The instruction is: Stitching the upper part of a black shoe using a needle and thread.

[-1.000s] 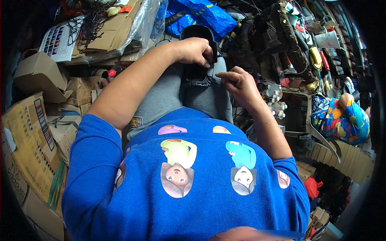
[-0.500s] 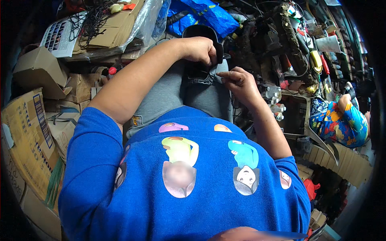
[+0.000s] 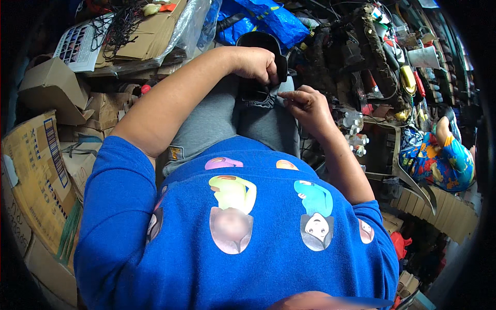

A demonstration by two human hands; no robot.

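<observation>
A black item [image 3: 281,67] is handled just above grey trousers [image 3: 204,116].
The left hand [image 3: 257,64] is curled over the item, its exact grip hidden. Just right of the item, the right hand [image 3: 308,106] is held with forefinger extended; whether anything is pinched cannot be made out. Farther right, clear bottles [image 3: 355,135] are clustered.

The left hand [image 3: 258,66] curls downward near the right hand [image 3: 308,105], whose index finger [image 3: 291,96] points inward.
</observation>
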